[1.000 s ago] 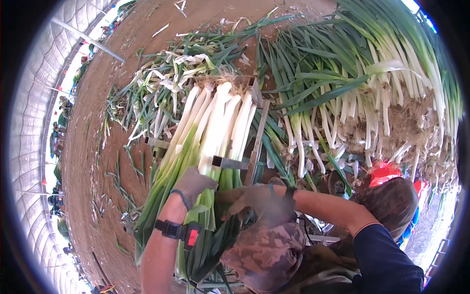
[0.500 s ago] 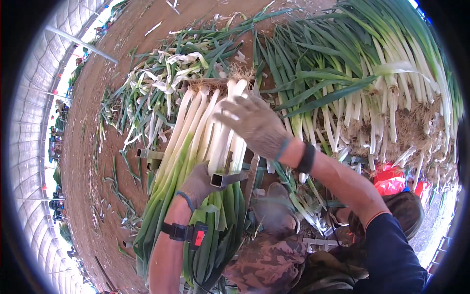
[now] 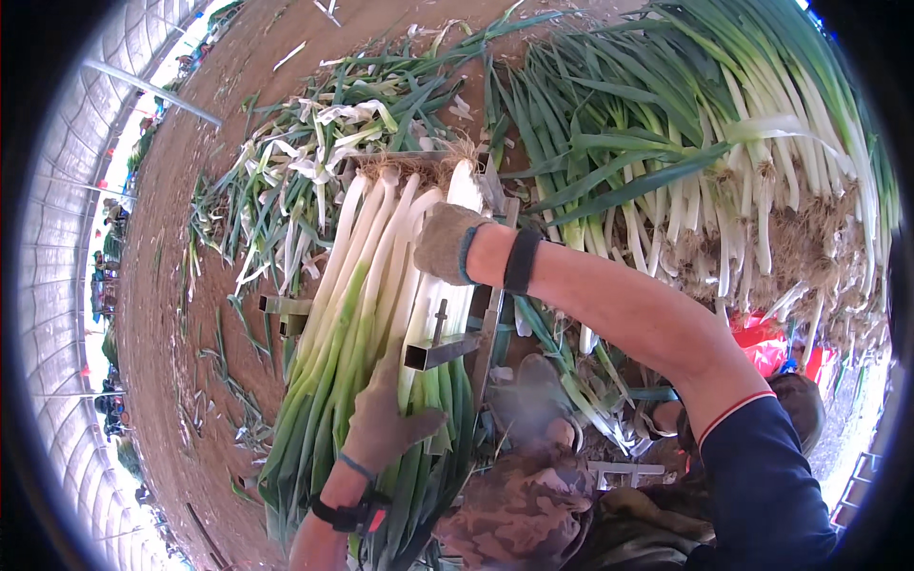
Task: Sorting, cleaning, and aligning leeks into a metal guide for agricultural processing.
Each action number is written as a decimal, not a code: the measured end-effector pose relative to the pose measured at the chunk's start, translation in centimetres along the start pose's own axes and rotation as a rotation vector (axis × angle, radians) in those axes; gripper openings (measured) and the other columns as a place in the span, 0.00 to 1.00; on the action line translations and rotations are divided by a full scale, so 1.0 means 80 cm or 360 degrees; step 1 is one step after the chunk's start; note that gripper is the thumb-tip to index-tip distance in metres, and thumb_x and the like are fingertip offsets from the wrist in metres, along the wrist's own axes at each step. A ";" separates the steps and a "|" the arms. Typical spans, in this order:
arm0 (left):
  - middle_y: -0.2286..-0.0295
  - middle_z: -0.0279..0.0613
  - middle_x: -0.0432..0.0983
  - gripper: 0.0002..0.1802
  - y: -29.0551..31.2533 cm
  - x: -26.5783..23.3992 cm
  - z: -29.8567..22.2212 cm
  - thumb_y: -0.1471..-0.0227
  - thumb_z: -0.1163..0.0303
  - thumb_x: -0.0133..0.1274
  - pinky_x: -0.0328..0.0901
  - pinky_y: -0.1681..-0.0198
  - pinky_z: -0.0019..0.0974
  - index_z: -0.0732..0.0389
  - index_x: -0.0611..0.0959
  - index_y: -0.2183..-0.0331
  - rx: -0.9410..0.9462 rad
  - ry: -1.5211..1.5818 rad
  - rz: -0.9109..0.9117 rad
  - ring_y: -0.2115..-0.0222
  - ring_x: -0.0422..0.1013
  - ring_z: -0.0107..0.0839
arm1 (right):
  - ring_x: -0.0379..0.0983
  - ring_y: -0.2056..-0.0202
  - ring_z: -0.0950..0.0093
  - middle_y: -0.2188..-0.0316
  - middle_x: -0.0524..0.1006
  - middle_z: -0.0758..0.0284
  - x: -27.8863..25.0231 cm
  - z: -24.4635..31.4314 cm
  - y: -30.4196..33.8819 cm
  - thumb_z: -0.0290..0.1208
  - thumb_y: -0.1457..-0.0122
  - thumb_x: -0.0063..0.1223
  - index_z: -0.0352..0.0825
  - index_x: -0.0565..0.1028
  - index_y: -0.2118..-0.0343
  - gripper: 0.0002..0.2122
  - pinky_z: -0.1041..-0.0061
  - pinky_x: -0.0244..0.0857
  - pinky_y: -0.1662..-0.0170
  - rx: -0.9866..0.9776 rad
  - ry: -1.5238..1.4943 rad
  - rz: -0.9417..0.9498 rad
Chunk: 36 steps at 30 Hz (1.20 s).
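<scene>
A bundle of leeks [image 3: 357,266] lies in a metal frame [image 3: 443,352], with white stems and roots at the far end and green leaves toward me. My right hand [image 3: 447,246], in a beige work glove, is curled down on the white stems at the bundle's right side. Its fingertips are hidden beneath it. My left hand [image 3: 386,419], gloved too, rests on the nearer green part of the bundle. Its thumb is spread to the right and its fingers reach forward along the stalks.
A big heap of untrimmed leeks [image 3: 724,152] with earthy roots lies at the right. Stripped leaves [image 3: 314,162] litter the soil at the far left. A square metal tube [image 3: 284,305] juts out left of the bundle. Red plastic [image 3: 760,347] shows below the heap.
My right hand has come down from spread fingers to a curled pose on the white stems. My left hand has slid back toward me, its thumb now spread out.
</scene>
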<state>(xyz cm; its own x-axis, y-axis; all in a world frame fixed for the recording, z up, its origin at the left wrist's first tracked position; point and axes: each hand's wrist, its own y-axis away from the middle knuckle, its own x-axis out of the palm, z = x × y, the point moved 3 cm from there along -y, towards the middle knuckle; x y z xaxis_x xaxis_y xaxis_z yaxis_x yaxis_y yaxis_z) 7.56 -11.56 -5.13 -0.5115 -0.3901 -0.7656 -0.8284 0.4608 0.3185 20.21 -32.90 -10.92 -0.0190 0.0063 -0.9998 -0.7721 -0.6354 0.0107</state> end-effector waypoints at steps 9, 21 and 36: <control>0.56 0.63 0.73 0.46 -0.009 0.053 -0.010 0.59 0.66 0.69 0.70 0.57 0.59 0.64 0.65 0.41 -0.0083 -0.0617 -0.0029 0.57 0.73 0.65 | 0.77 0.61 0.68 0.73 0.83 0.70 0.052 0.020 0.016 0.29 0.51 0.55 0.45 0.85 0.78 0.07 0.65 0.61 0.47 0.0317 0.0171 -0.0400; 0.58 0.64 0.74 0.38 -0.005 0.061 0.006 0.58 0.66 0.69 0.66 0.52 0.56 0.69 0.70 0.48 -0.0290 -0.0704 0.0024 0.56 0.70 0.66 | 0.78 0.55 0.53 0.49 0.76 0.51 0.273 -0.079 0.336 0.25 0.43 0.50 0.32 0.68 0.41 0.25 0.56 0.72 0.54 0.2041 -0.0365 -0.0592; 0.43 0.66 0.67 0.51 -0.026 0.060 -0.017 0.52 0.59 0.68 0.56 0.37 0.52 0.73 0.61 0.36 -0.0087 -0.0533 0.0109 0.41 0.63 0.61 | 0.74 0.47 0.53 0.48 0.75 0.48 0.298 -0.262 0.314 0.44 0.46 0.58 0.32 0.75 0.47 0.27 0.57 0.69 0.44 0.2324 -0.0873 -0.0302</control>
<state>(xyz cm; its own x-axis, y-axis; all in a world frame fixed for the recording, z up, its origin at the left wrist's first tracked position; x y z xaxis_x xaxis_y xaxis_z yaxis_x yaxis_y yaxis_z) 6.50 -15.43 -8.71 -0.4705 -0.0725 -0.8794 -0.8103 0.4302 0.3980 13.64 -64.88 -34.83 0.1768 0.4710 -0.8642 -0.7068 0.6718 0.2216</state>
